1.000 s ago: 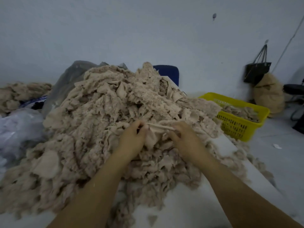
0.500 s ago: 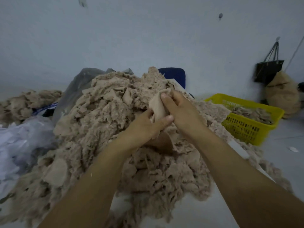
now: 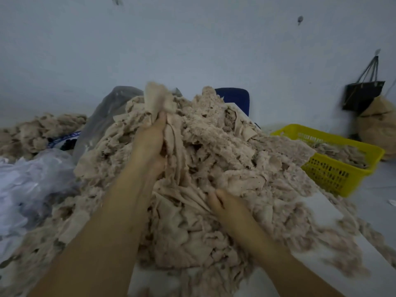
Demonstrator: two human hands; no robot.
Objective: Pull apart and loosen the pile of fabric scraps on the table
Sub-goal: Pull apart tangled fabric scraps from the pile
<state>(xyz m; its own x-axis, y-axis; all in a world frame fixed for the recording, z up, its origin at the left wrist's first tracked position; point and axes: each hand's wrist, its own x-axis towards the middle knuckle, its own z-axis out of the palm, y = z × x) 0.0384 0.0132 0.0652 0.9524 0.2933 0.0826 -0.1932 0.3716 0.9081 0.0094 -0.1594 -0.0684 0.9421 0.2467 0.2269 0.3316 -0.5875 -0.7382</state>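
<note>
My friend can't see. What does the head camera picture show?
The left hand grips a beige strip lifted above a big pile of fabric scraps on a white table; the right hand grips cloth lower down. A yellow basket with more scraps stands at the right.

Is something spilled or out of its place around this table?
Yes. Loose scraps lie apart from the pile and trail along the right edge of the table. Some seem to hang past the edge, near the basket. This looks like spill from the heap. Nothing looks damaged.
</note>
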